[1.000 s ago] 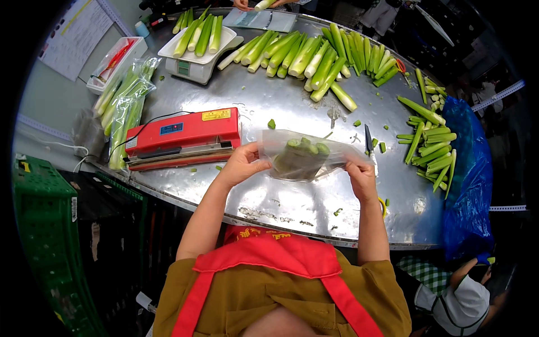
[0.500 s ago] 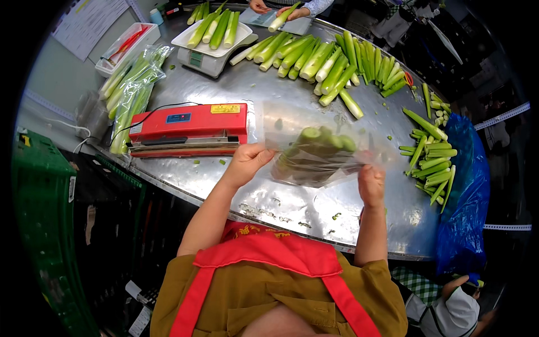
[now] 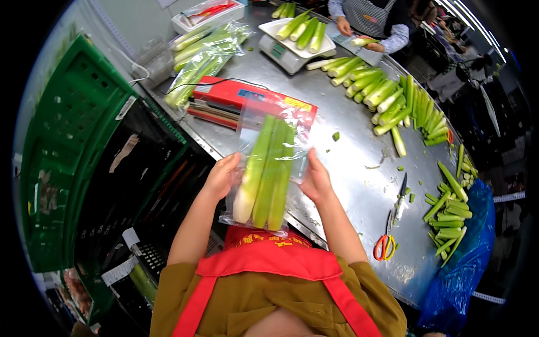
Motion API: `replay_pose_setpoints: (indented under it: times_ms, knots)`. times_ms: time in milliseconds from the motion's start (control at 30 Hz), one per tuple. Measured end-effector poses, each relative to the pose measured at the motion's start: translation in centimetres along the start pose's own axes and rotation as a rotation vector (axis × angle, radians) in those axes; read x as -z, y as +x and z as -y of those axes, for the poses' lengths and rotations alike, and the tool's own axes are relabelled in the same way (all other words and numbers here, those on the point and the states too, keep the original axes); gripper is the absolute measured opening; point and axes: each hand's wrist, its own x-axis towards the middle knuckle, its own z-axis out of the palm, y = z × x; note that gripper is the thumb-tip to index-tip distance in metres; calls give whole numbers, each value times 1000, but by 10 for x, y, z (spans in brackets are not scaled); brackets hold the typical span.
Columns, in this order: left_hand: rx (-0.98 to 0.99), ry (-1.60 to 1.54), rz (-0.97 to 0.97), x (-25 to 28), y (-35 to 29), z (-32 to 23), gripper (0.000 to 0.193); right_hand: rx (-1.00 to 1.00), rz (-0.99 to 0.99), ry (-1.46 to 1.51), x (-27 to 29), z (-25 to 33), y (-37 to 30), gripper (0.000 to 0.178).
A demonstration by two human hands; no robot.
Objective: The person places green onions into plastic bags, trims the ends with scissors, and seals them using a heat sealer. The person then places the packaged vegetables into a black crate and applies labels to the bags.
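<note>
Between my hands is a clear plastic bag (image 3: 245, 124) holding several green stalks with pale ends that look like cut leeks (image 3: 263, 174). They lie lengthwise, pale ends toward my apron. My left hand (image 3: 222, 177) is closed on the bag's left edge, my right hand (image 3: 316, 177) on its right edge. The bag's far end overlaps a red heat sealer (image 3: 222, 90) in view and hides part of it. Beyond, filled bags of leeks (image 3: 210, 53) lie to the left of a scale (image 3: 289, 59) carrying a white tray of leeks.
Loose leeks (image 3: 382, 92) form a row at the far right. Cut green pieces (image 3: 449, 216) lie near a blue plastic sheet (image 3: 474, 247). Scissors (image 3: 387, 238) and a knife (image 3: 401, 196) rest on the metal table (image 3: 348, 168). A green crate (image 3: 84, 163) stands left. Another person handles a leek opposite.
The bag has come closer to me and turned, so the leeks now show lengthwise. Both hands have drawn nearer each other. My view has shifted, bringing the scissors and knife into sight.
</note>
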Motion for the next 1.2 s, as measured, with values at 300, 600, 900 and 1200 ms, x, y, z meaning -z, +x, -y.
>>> replay_pose_setpoints:
  times_ms: [300,600,900,1200]
  knots:
    - [254,-131,-101,140,-9,28,32,-343,-165,210,22,-105,74,50]
    - [322,-128,-141,143,26,-4,32,-281,-235,155,2,-101,104,49]
    - [182,57,-262,140,49,8,36,-238,-249,215,21,-101,122,48]
    - [110,1036,-451,127,53,-5,41,-198,-290,154,-1,-101,121,49]
